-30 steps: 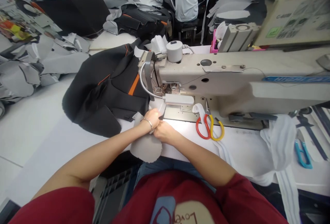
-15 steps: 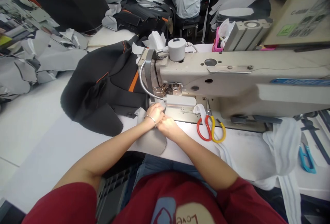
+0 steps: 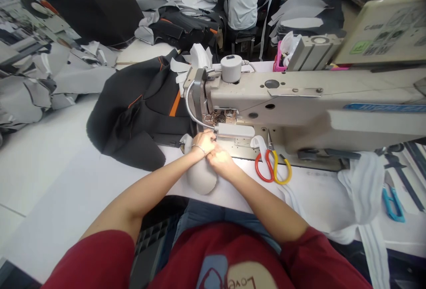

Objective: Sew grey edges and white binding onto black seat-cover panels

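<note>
Left hand [image 3: 203, 142] and right hand [image 3: 220, 161] touching: we are pinching the grey fabric piece [image 3: 201, 179] with both, its length running from the sewing machine [image 3: 282, 98] just ahead back toward us.

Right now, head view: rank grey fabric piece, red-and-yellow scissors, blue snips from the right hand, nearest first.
1. grey fabric piece, under the right hand.
2. red-and-yellow scissors, to its right.
3. blue snips, far right table edge.
</note>
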A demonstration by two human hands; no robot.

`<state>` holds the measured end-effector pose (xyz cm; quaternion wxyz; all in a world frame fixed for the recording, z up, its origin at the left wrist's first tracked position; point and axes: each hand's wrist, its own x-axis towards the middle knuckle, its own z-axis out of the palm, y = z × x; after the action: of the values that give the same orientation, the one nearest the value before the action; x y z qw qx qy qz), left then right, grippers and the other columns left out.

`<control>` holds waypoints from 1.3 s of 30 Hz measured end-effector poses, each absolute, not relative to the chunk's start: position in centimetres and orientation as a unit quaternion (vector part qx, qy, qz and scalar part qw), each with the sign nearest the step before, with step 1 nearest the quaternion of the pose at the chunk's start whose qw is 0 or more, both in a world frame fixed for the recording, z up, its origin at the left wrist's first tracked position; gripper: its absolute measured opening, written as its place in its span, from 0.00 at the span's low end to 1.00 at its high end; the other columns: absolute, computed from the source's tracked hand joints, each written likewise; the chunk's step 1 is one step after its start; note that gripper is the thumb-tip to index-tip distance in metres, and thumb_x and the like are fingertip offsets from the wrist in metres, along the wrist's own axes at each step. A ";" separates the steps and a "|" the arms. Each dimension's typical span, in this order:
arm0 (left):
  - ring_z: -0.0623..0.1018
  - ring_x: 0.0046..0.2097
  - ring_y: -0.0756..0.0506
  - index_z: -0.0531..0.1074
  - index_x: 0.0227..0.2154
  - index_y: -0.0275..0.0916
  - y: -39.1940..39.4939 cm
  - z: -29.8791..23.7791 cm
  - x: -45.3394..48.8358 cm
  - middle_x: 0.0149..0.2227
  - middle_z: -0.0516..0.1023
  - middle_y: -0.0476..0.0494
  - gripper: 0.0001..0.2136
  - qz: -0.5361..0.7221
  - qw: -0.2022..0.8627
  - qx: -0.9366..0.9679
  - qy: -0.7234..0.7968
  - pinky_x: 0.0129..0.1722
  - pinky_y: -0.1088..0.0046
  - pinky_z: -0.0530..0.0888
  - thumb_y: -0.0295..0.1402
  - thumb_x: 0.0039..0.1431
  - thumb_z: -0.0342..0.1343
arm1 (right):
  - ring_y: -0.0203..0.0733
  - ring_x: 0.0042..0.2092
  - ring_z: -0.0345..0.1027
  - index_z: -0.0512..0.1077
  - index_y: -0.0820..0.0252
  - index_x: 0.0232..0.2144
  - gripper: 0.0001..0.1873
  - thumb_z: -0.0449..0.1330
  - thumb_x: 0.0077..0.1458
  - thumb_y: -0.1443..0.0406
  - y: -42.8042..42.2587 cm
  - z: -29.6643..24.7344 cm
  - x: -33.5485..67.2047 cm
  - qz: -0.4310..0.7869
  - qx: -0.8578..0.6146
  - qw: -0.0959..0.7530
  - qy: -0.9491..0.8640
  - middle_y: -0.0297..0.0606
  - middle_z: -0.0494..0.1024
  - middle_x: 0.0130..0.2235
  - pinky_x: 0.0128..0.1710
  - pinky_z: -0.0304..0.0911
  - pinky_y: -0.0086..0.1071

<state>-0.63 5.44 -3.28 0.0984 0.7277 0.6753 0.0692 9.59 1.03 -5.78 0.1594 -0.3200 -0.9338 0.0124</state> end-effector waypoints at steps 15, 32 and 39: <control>0.68 0.35 0.50 0.73 0.27 0.38 3.0 -4.4 -5.6 0.29 0.72 0.44 0.14 0.092 0.044 0.914 0.393 0.34 0.77 0.67 0.26 0.56 0.41 | 0.58 0.50 0.56 0.64 0.84 0.44 0.20 0.47 0.50 0.72 -4.6 -5.3 6.9 -0.026 -0.349 0.105 -0.931 0.66 0.63 0.48 0.47 0.47 0.56; 0.69 0.37 0.49 0.71 0.28 0.38 7.0 -5.0 -4.9 0.31 0.72 0.44 0.13 0.020 0.023 0.901 0.434 0.37 0.75 0.66 0.29 0.57 0.40 | 0.56 0.55 0.48 0.58 0.87 0.49 0.26 0.47 0.52 0.68 0.0 -6.7 7.2 0.059 -0.406 0.161 -0.898 0.65 0.60 0.51 0.52 0.45 0.50; 0.70 0.38 0.47 0.71 0.31 0.35 9.8 -6.0 -4.8 0.33 0.73 0.43 0.12 0.012 0.024 0.882 0.470 0.40 0.73 0.65 0.29 0.56 0.42 | 0.56 0.58 0.39 0.54 0.82 0.52 0.32 0.51 0.49 0.62 1.0 -6.2 7.7 0.124 -0.437 0.194 -0.870 0.61 0.52 0.56 0.54 0.44 0.48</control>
<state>-4.84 9.81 -6.03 0.0237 0.8824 0.4698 0.0120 7.72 1.04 -6.21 0.1945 -0.4365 -0.8696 0.1238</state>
